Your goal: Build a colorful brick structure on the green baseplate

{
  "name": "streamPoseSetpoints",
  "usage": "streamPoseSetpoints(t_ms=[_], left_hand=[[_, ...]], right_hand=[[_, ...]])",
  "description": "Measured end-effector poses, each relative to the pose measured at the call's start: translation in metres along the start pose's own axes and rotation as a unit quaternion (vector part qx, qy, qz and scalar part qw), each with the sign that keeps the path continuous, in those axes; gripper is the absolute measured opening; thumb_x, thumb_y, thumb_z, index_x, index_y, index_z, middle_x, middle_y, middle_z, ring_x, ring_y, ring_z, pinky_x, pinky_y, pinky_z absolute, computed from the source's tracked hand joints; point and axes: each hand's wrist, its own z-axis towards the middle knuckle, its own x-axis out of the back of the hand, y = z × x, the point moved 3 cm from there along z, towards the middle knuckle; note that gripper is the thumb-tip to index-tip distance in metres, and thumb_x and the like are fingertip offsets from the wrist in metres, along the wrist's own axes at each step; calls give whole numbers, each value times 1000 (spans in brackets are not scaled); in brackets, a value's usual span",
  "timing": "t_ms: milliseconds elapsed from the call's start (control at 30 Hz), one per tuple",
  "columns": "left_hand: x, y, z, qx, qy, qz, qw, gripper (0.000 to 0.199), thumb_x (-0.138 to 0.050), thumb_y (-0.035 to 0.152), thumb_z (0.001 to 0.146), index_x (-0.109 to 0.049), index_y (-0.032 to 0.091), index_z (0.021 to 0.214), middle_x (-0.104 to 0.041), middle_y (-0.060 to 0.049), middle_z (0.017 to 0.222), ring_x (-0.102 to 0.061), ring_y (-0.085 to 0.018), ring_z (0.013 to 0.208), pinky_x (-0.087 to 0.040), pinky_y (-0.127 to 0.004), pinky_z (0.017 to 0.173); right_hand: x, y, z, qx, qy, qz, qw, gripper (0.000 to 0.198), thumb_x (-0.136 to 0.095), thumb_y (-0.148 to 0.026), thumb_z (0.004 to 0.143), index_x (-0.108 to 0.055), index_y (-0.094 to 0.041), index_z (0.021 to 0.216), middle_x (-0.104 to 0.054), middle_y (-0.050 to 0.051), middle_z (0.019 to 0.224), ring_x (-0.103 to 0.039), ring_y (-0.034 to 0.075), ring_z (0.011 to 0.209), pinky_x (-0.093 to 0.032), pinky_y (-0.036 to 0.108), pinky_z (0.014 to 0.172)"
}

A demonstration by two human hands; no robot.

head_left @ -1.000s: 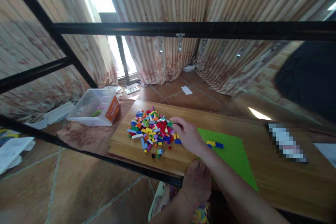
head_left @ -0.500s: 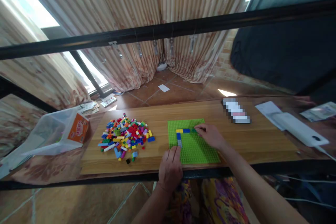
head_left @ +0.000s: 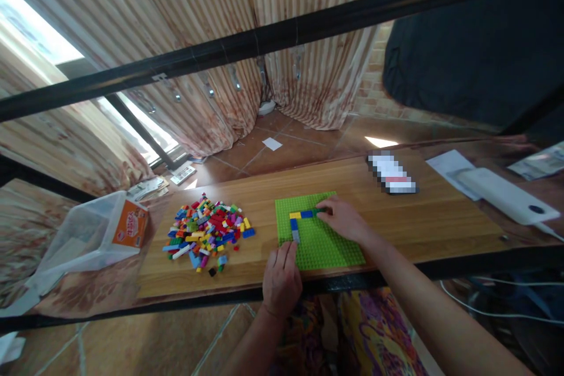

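Observation:
A light green studded baseplate [head_left: 330, 247] lies on the wooden board. On it, a yellow brick [head_left: 295, 215], a blue brick [head_left: 307, 214] and a dark green brick [head_left: 315, 212] form a row. Another blue brick [head_left: 294, 224] and a grey brick [head_left: 295, 237] run from its left end toward me, making a corner. My right hand [head_left: 343, 220] pinches the dark green brick at the row's right end; its fingers partly cover it. My left hand [head_left: 282, 276] grips the baseplate's near left edge, fingertips beside the grey brick, thumb hidden.
A pile of mixed bricks [head_left: 207, 229] is spread on the board [head_left: 259, 264] at the left. Beyond it stands a clear plastic box [head_left: 94, 235] with an orange label. A phone [head_left: 392, 172] lies at the back right, near a white power bank-like device [head_left: 509, 197] with a cable.
The view has tilted and shifted slightly. My right hand stays at the dark green brick at the row's end, and my left hand stays at the baseplate's edge.

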Motion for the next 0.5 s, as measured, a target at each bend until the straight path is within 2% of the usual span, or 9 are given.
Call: streamPoseSetpoints(t_ms=[100,300,500], left_hand=[[0,0,0,0,-1,-2,1000,43,-38,7,87,-52,9,128,-64,-15,114,-59,-22,103,-53,-38,90],[0,0,0,2,4,-9,1000,44,-38,7,88,-52,10,129,-64,-15,114,-60,-22,104,-53,-39,89],[0,1,0,4,2,-6,1000,41,-39,7,88,-54,9,126,-64,-14,114,-59,-22,104,-52,-38,90]], right_hand=[[-1,-5,-3,-12,-9,-35,999,21,-61,-18,81,-72,-19,99,-66,6,98,-62,15,80,-47,28,81],[-4,-11,-5,-16,5,-80,997,22,-56,-17,85,-71,-19,102,-66,8,103,-61,18,95,-44,30,90],[-5,-10,-4,-4,-7,-93,996,24,-54,-18,87,-71,-19,104,-65,8,104,-60,18,95,-43,29,90]])
